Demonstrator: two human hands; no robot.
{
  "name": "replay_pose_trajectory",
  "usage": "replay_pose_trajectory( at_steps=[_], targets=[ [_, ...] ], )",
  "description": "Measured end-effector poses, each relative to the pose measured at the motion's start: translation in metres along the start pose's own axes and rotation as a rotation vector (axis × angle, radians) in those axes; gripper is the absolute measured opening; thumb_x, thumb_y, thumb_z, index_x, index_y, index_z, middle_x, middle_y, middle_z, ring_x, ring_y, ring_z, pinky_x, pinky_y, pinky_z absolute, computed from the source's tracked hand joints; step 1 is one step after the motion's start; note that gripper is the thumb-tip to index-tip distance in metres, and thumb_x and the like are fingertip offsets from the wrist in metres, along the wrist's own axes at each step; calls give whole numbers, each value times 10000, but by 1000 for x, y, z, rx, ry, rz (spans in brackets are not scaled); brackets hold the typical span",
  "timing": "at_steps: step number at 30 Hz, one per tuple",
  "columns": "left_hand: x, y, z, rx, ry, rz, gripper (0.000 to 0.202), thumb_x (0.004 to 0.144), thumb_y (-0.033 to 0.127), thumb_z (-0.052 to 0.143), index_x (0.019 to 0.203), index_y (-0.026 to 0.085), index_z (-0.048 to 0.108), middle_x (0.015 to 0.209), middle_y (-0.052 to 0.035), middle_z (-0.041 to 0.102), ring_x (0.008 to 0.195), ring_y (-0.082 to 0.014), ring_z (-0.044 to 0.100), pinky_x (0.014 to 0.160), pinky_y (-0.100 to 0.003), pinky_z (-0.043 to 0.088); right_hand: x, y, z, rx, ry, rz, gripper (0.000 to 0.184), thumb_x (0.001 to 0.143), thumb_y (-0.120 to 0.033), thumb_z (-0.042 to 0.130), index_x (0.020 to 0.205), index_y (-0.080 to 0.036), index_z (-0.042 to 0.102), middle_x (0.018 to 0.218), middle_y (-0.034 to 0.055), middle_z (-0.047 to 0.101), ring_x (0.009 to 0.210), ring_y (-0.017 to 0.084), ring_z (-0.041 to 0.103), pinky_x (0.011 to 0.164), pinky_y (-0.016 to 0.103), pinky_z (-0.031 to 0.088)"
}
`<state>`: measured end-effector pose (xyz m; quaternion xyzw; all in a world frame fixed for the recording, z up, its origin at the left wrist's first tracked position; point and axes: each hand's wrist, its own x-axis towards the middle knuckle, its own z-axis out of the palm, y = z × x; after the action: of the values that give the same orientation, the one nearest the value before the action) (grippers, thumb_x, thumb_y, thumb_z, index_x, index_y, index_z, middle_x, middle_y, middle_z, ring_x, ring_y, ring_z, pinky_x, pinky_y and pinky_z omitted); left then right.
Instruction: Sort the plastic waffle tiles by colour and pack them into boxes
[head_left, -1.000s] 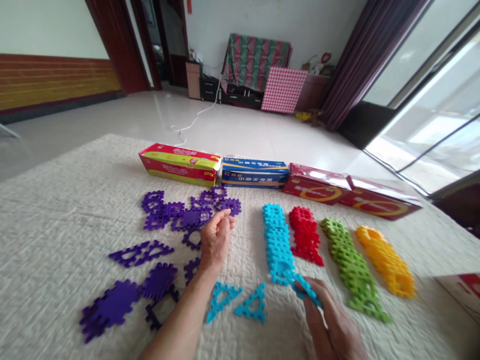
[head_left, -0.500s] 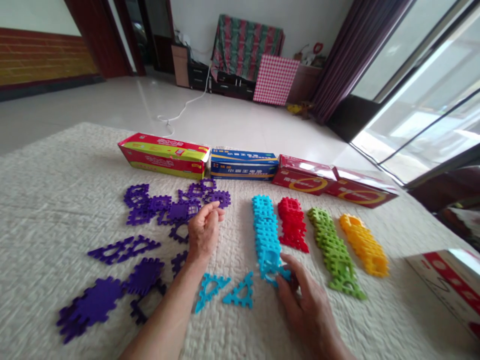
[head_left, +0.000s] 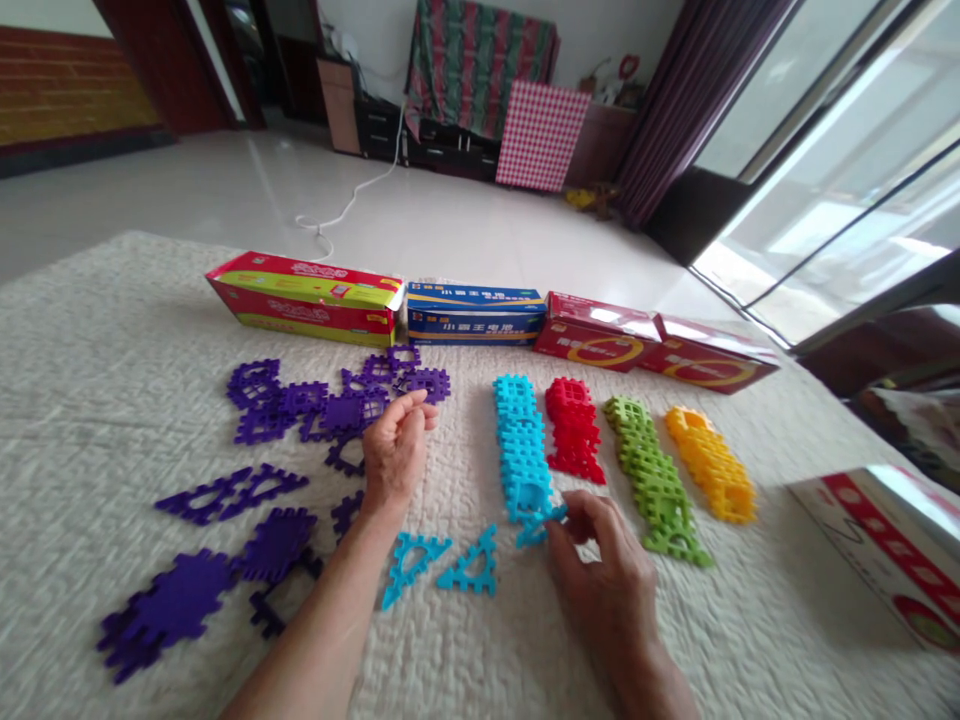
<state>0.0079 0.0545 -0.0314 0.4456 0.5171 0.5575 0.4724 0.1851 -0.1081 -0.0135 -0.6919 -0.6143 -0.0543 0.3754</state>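
Note:
My right hand (head_left: 607, 570) pinches a light blue triangular interlocking piece (head_left: 531, 530) by its right corner, at the near end of a row of overlapping light blue pieces (head_left: 521, 440). Two more light blue triangles, a left one (head_left: 411, 562) and a right one (head_left: 474, 568), lie flat between my hands. My left hand (head_left: 397, 445) is loosely closed beside the spread of purple pieces (head_left: 304, 400), with nothing showing in its fingers. My left forearm covers part of a purple frame piece (head_left: 270, 605). Larger solid purple plates (head_left: 176, 605) lie to its left.
Rows of red (head_left: 574, 430), green (head_left: 656, 480) and yellow pieces (head_left: 712, 465) lie right of the blue row. Behind stand a red-and-yellow box (head_left: 307, 300), a blue box (head_left: 476, 318) and two dark red boxes (head_left: 600, 332). A white-and-red box (head_left: 885, 550) sits at right on the quilted cover (head_left: 82, 400).
My right hand has lifted slightly and shifted the blue triangle at the row's near end. My left hand keeps its loosely closed shape. The whole view has shifted a little.

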Motion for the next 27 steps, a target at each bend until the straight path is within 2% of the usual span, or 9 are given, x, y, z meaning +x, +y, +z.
replay_pose_trajectory(
  at_steps=[3,10,14,17,19,21,23,25,27],
  targets=[
    [-1,-1,-1,12,-2,20,317,783,322,564,1025,164,692,795,-30,711,713,-145,645,687,-257,495,2,2,2,4,12,-12,64,853,-231,597,902,-201,569,760,-15,588,598,94,556,574,222,483],
    [-1,-2,0,17,-12,28,320,786,316,564,1032,156,689,798,-34,709,716,-146,649,699,-259,502,3,3,3,28,-2,-31,114,868,-226,617,977,-203,592,848,6,605,632,86,558,600,223,491],
    [-1,-2,0,21,-10,34,317,786,315,565,1031,154,686,796,-34,708,711,-144,646,683,-251,499,4,3,4,44,44,-15,190,851,-227,633,1030,-192,583,877,17,601,629,90,551,599,238,504],
    [-1,0,0,23,-15,38,318,795,313,556,1035,150,683,808,-38,708,720,-142,644,689,-250,498,4,-3,1,47,76,-57,170,845,-177,623,1009,-205,587,898,22,602,687,106,572,625,246,506],
    [-1,0,0,20,-20,36,319,795,310,555,1040,149,681,809,-37,709,725,-143,644,695,-253,500,2,-11,-3,89,51,-119,165,843,-112,593,972,-214,587,880,17,600,736,113,590,653,239,506],
    [-1,-1,-1,17,-22,35,316,792,306,555,1037,151,681,806,-34,709,723,-144,644,700,-258,500,-1,-21,-7,182,-72,-198,205,836,-66,562,975,-215,580,882,18,605,776,112,599,676,223,509],
    [-1,-1,-1,13,-21,36,308,789,299,556,1030,158,683,801,-28,708,717,-142,643,701,-259,499,-6,-32,-10,275,-310,-270,268,824,-60,540,1045,-208,568,978,45,621,877,129,606,755,239,525],
    [-1,-1,-1,13,-19,36,300,788,294,554,1025,164,685,800,-24,707,711,-138,642,696,-256,496,-11,-40,-12,298,-548,-303,356,807,-66,520,1134,-204,547,1152,76,602,1044,171,576,900,311,512],
    [-1,-1,-1,14,-17,35,299,789,293,552,1024,166,686,798,-22,706,711,-138,642,692,-254,494,-14,-47,-13,245,-672,-289,430,807,-59,489,1207,-212,524,1314,84,534,1177,207,509,1008,393,459]
  ],
)
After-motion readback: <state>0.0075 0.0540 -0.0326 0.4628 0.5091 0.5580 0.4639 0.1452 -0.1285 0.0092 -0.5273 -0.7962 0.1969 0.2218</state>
